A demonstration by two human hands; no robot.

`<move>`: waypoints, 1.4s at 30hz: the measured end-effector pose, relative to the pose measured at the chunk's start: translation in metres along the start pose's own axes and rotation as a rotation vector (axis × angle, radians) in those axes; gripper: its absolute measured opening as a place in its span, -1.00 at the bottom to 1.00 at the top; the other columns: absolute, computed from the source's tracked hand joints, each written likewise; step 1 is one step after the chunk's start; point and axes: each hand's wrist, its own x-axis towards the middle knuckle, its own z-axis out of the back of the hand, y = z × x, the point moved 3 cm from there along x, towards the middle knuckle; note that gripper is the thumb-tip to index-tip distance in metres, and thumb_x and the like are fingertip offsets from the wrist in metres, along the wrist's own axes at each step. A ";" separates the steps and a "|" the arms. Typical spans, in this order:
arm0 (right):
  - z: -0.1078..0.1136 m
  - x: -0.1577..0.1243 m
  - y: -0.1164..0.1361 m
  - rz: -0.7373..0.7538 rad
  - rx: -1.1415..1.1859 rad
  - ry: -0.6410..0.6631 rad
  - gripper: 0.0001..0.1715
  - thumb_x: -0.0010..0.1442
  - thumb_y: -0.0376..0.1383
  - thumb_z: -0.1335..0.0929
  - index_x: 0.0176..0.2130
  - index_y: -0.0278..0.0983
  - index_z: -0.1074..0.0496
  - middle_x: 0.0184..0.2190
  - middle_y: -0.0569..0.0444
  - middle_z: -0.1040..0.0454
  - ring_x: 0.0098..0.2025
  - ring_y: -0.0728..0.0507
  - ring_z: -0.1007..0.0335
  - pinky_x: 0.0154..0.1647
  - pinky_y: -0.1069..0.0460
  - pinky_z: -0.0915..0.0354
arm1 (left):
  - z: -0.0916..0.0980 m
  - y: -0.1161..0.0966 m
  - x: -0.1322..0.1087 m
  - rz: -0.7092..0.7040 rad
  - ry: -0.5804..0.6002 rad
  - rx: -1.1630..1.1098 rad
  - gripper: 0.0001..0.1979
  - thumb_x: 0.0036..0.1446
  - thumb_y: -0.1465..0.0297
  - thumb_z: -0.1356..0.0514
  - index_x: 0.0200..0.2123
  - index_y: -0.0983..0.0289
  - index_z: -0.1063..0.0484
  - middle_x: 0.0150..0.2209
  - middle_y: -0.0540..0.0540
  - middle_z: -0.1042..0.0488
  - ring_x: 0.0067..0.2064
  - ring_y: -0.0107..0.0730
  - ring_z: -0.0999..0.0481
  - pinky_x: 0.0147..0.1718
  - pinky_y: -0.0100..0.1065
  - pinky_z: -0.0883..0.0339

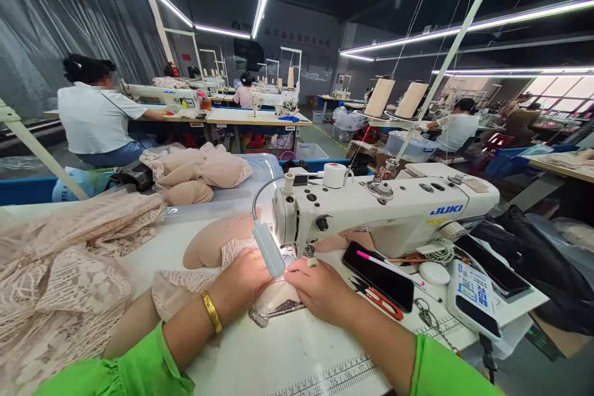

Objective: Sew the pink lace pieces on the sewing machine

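Note:
A white JUKI sewing machine (385, 207) stands before me, its needle area lit by a grey gooseneck lamp (269, 252). My left hand (244, 281), wearing a gold bangle (211, 312), grips beige lace fabric (236, 250) left of the needle; its fingertips are partly hidden behind the lamp. Just right of the needle, my right hand (320, 288) has its fingers closed on the same beige fabric at the presser foot. Moulded beige cups (206, 246) lie joined to the lace, left of the machine head. The stitching point itself is mostly hidden.
Beige lace garments (78, 266) are heaped at left. A clear plastic bin (260, 170) holds more pieces behind them. On the right lie a black phone (380, 275), orange thread snips (385, 303), a pink-capped pen (390, 266) and a power bank (473, 297). Co-workers sit at machines beyond.

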 end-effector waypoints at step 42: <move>0.010 -0.055 0.122 -0.420 0.964 -0.199 -0.49 0.44 0.12 -0.32 0.17 -0.06 -0.53 0.11 -0.07 -0.52 0.20 -0.30 -0.40 0.31 -0.21 -0.27 | 0.020 -0.147 -0.065 1.140 -0.571 -1.788 -0.51 -0.27 0.30 -0.66 -0.20 0.28 -0.70 -0.16 0.23 -0.72 -0.03 0.08 -0.67 -0.06 -0.16 -0.57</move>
